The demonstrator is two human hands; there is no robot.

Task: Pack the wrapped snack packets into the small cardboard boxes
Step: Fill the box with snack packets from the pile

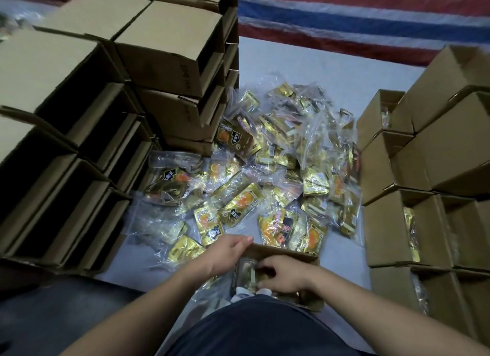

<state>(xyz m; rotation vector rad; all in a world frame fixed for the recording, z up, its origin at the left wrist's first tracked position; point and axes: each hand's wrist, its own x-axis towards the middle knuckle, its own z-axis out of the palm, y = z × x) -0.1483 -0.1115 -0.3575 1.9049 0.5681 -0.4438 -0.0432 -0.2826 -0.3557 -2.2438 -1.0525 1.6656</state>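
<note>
While the left hand [230, 252] grips the left wall of the small open box [286, 252], its fingers [245, 240] curled over the rim, the right hand [285, 273] reaches down inside it, fingers bent and clamped on a gold wrapped packet [246, 275] lying in the box. Just beyond both hands, a loose heap of packets [278, 165] spreads over the pale sheet [331, 66]. Left of the left hand stand stacked empty boxes [79, 133]; right of the right hand stand filled boxes [413, 223], packets showing inside.
</note>
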